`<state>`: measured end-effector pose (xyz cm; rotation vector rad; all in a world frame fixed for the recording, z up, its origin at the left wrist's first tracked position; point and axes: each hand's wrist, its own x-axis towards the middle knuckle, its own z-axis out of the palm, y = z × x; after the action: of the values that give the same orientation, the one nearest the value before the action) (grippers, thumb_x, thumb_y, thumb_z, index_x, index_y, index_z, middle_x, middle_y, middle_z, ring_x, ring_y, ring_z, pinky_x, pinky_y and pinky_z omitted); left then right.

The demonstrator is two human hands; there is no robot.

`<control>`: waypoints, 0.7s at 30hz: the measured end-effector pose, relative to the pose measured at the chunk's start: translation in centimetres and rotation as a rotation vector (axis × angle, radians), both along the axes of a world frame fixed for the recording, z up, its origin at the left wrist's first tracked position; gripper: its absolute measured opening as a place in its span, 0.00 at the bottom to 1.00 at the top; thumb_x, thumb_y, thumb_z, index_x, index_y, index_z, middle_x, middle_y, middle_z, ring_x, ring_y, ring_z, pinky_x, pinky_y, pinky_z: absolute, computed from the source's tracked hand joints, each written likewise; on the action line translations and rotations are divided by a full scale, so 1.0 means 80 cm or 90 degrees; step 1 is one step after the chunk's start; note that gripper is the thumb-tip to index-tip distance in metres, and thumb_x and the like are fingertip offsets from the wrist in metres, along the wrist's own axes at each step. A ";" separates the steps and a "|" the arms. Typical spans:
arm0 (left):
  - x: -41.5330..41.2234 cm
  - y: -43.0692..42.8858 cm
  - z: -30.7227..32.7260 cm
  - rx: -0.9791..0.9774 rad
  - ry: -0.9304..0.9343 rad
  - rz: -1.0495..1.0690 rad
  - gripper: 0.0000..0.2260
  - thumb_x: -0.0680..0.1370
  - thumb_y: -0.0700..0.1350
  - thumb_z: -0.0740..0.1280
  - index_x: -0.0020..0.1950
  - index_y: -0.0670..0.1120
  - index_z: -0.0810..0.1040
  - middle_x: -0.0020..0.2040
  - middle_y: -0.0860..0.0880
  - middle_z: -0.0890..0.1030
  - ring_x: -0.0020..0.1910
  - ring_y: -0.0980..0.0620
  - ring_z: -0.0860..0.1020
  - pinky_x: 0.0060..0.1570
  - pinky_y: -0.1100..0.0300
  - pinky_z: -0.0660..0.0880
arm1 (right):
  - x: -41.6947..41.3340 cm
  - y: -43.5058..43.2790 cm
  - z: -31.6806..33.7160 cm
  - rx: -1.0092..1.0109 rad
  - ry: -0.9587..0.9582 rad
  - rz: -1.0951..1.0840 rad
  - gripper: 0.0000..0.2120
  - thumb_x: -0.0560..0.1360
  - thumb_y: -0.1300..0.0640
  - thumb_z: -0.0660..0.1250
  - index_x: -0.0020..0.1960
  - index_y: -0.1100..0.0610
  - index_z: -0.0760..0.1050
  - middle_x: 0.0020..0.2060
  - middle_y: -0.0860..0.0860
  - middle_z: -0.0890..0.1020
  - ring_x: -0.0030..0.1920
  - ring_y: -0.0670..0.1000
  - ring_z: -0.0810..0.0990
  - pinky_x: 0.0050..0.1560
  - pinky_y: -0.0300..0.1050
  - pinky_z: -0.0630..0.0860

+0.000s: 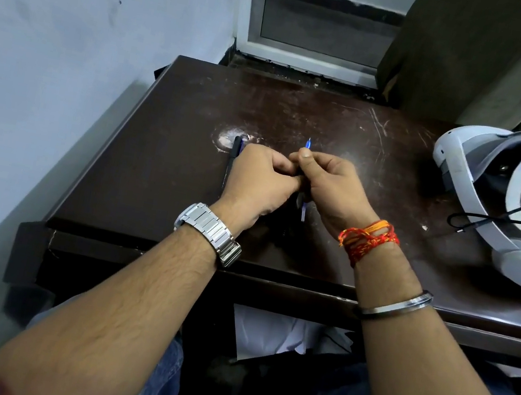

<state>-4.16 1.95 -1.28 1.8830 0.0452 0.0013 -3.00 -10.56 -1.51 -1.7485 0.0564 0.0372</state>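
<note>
Pen (308, 143) over table (183, 96) centre — headset (515, 264) apart.

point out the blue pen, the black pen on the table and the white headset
blue pen (308, 143): head view, its raised tip
black pen (235, 149): head view, upper end
white headset (451, 151): head view, outer shell

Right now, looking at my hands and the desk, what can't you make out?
- Pen: in the head view only its blue tip shows clearly; the right hand pinching it covers the body.
- Left hand: its curled fingers face away, so what they grip is hidden.
- Black pen lying flat: its middle is hidden behind the left hand.
- Headset: cut off by the right edge.
</note>
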 end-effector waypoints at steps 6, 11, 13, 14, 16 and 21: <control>0.001 -0.001 -0.002 0.045 -0.026 0.006 0.03 0.70 0.43 0.77 0.38 0.45 0.87 0.34 0.46 0.86 0.38 0.45 0.86 0.41 0.45 0.83 | -0.002 0.002 0.001 0.079 -0.048 -0.110 0.08 0.75 0.61 0.72 0.53 0.57 0.78 0.36 0.51 0.83 0.36 0.48 0.82 0.38 0.42 0.78; 0.005 0.002 -0.003 0.023 -0.006 0.015 0.04 0.68 0.46 0.79 0.37 0.47 0.86 0.33 0.50 0.86 0.35 0.50 0.85 0.41 0.48 0.84 | -0.003 0.002 0.005 0.085 -0.050 -0.142 0.12 0.76 0.60 0.71 0.58 0.60 0.76 0.36 0.49 0.82 0.29 0.39 0.79 0.29 0.33 0.75; 0.003 0.000 -0.002 0.036 -0.016 0.015 0.04 0.68 0.46 0.77 0.36 0.47 0.86 0.32 0.48 0.85 0.33 0.51 0.84 0.38 0.47 0.83 | -0.006 0.003 0.004 0.041 -0.058 -0.128 0.15 0.74 0.57 0.75 0.57 0.59 0.76 0.36 0.50 0.82 0.33 0.43 0.81 0.37 0.38 0.78; 0.002 0.000 -0.002 0.038 -0.017 0.016 0.04 0.68 0.46 0.77 0.36 0.46 0.86 0.32 0.47 0.85 0.33 0.49 0.84 0.38 0.46 0.83 | -0.006 0.003 0.004 0.032 -0.058 -0.128 0.13 0.74 0.59 0.74 0.57 0.58 0.75 0.36 0.51 0.83 0.36 0.46 0.82 0.40 0.40 0.79; 0.003 -0.001 -0.002 0.030 -0.013 0.020 0.03 0.69 0.45 0.79 0.37 0.47 0.87 0.34 0.48 0.86 0.36 0.47 0.86 0.40 0.46 0.84 | -0.003 0.003 0.004 0.072 -0.049 -0.130 0.08 0.77 0.64 0.68 0.55 0.57 0.75 0.38 0.52 0.85 0.38 0.48 0.84 0.39 0.41 0.80; 0.003 0.001 -0.001 0.036 -0.008 0.024 0.04 0.69 0.46 0.79 0.37 0.48 0.86 0.33 0.50 0.86 0.36 0.49 0.86 0.40 0.48 0.84 | -0.005 0.003 0.004 0.045 -0.050 -0.117 0.13 0.76 0.53 0.72 0.57 0.56 0.75 0.41 0.51 0.84 0.38 0.47 0.82 0.39 0.41 0.79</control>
<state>-3.91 2.00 -1.37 1.9384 0.0733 0.0400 -3.39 -10.32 -1.19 -1.6663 0.1566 -0.1628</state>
